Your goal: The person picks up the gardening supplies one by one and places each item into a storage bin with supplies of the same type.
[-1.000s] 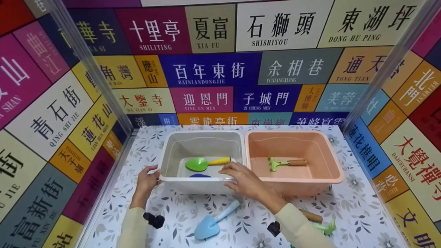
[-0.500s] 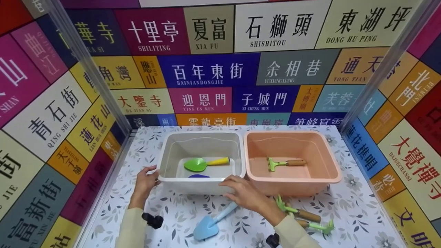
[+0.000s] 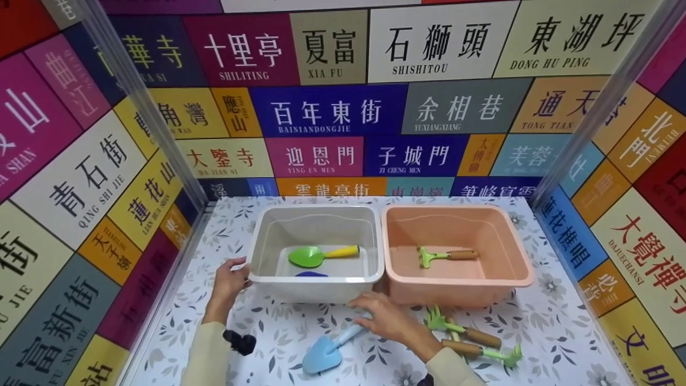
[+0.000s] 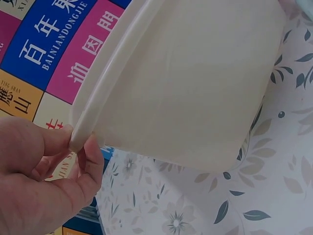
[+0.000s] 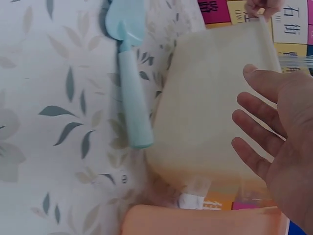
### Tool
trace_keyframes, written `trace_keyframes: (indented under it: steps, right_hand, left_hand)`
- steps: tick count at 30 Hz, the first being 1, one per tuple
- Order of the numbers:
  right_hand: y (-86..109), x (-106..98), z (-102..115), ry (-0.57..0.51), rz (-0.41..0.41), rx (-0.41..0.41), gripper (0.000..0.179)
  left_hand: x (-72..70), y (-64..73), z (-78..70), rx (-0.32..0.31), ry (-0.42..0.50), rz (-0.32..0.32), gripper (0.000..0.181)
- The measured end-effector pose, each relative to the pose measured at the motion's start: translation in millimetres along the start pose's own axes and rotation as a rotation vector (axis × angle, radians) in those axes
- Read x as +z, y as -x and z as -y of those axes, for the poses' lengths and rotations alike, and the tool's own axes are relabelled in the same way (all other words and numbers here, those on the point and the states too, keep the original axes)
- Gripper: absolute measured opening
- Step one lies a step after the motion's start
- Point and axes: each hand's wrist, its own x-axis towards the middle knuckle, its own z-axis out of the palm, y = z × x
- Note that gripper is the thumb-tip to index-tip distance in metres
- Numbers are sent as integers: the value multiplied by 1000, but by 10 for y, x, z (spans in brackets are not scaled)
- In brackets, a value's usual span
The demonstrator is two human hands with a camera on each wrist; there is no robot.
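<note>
My left hand (image 3: pixel 228 284) pinches the left rim of the off-white plastic tub (image 3: pixel 316 290); in the left wrist view the thumb and fingers meet at the rim's corner. Inside the tub lie a green trowel (image 3: pixel 307 256) with a yellow handle and a mostly hidden dark blue piece (image 3: pixel 312 274). My right hand (image 3: pixel 388 320) hovers in front of the tub, close over the handle end of a light blue toy shovel (image 3: pixel 323 355). The right wrist view shows the right fingers (image 5: pixel 261 125) spread and holding nothing, with the shovel handle (image 5: pixel 134 100) apart from them.
A peach tub (image 3: pixel 455 294) adjoins the off-white one on the right, with a small green rake (image 3: pixel 462 254) in it. Several green garden tools with brown handles (image 3: pixel 482 338) lie crossed on the floral tabletop (image 3: pixel 268 354), right of my right hand. Sign-covered walls surround the table.
My right hand has come off the off-white tub's front rim and moved down towards the light blue shovel's handle, uncovering the green tools. My left hand stays at the rim.
</note>
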Motion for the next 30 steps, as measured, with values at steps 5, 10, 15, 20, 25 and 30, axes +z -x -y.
trace_keyframes:
  steps: [5, 10, 15, 20, 25, 30]
  right_hand:
    - [62, 217, -105, 65, -9, 25, 37]
    - [111, 377, -184, 38, -55, 33, 39]
    - [140, 460, -309, -45, -44, 57, 40]
    - [158, 524, -381, -31, 10, 111, 43]
    - [159, 578, -401, 17, 37, 126, 46]
    - [149, 620, -427, -18, 40, 162, 47]
  left_hand:
    - [-11, 11, 7, 15, 14, 9, 40]
    - [-42, 37, 21, 46, 54, 1, 38]
    - [-33, 26, 26, 56, 84, -17, 37]
    - [-11, 16, 17, 50, 69, -7, 38]
    - [1, 24, 19, 43, 55, -12, 38]
    - [2, 20, 27, 36, 55, -8, 38]
